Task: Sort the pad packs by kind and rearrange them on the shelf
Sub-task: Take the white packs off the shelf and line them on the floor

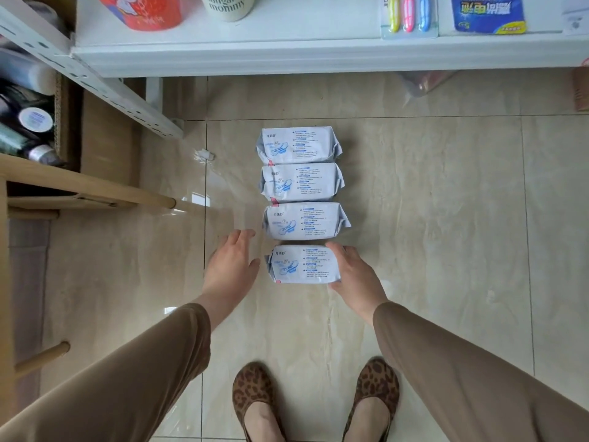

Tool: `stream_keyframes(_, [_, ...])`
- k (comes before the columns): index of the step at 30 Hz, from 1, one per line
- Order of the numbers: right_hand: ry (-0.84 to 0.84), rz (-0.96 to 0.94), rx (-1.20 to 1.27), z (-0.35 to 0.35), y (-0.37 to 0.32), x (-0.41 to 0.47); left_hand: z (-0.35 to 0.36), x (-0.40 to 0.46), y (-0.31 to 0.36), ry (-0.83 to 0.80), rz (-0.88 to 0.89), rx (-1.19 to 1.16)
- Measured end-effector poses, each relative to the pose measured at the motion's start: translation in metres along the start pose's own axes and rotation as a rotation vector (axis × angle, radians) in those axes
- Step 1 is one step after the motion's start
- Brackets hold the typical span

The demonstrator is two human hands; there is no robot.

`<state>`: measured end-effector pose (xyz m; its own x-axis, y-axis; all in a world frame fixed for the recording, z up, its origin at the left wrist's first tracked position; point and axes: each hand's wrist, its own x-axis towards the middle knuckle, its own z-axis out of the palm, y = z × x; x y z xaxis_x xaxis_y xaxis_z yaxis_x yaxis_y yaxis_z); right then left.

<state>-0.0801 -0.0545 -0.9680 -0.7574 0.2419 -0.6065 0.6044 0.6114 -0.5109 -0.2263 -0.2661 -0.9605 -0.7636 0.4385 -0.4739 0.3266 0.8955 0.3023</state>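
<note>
The right hand (353,272) had its fingers curled on the nearest pad pack's (302,264) end; the left hand (231,266) was open. The pack looked light, soft and slippery, best squeezed at both ends.

Four pad packs (301,204) lie in one line on the floor (446,218) — the farthest near the shelf (223,55), the nearest between both hands.
</note>
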Motion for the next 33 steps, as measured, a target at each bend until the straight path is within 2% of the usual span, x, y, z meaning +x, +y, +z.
stream_keyframes(5, [0.059, 0.011, 0.056, 0.006, -0.008, 0.008, 0.009, -0.021, -0.002, -0.027, -0.011, 0.031])
stream_keyframes(11, [0.098, 0.069, -0.049, 0.011, -0.015, 0.010, 0.016, -0.033, 0.003, -0.038, -0.011, 0.059])
stream_keyframes(18, [0.076, 0.135, -0.119, -0.020, -0.022, -0.040, -0.016, -0.061, 0.028, -0.082, -0.016, 0.071])
stream_keyframes(25, [0.122, 0.191, -0.047, -0.099, -0.046, -0.150, -0.101, -0.121, 0.097, -0.101, 0.012, 0.100])
stream_keyframes(33, [0.269, 0.233, 0.095, -0.252, -0.099, -0.279, -0.238, -0.206, 0.210, -0.068, 0.157, 0.118])
